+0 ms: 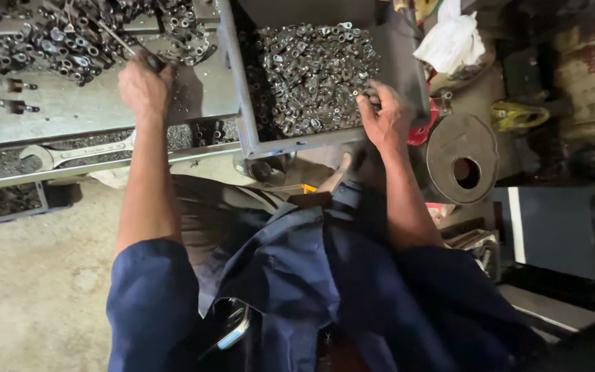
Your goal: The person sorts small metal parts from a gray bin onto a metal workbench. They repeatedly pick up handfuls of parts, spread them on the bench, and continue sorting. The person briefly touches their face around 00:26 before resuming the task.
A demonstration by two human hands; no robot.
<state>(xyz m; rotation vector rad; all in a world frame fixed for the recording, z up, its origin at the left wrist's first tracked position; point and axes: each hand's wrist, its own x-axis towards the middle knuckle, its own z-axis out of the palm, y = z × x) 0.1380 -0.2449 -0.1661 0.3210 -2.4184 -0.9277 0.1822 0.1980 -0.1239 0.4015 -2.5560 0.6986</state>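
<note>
Steel everywhere: we lean over a grey metal workbench [91, 110] strewn along its far edge with small loose metal fittings [63, 48], and beside it sits an open metal bin [242, 89] heaped with the same kind of small parts [311, 76]. A flat spanner [77, 153] lies on the bench's front ledge. Our left hand [144, 86] is closed around a dark-handled thin rod tool [129, 45], its tip pointing into the scattered fittings. Our right hand [383, 117] rests at the heap's near right corner, fingers curled among the parts; whether it grips one we cannot tell. We judge the loose pieces could roll off the bench, and sharp edges in the heap might nick our fingers.
</note>
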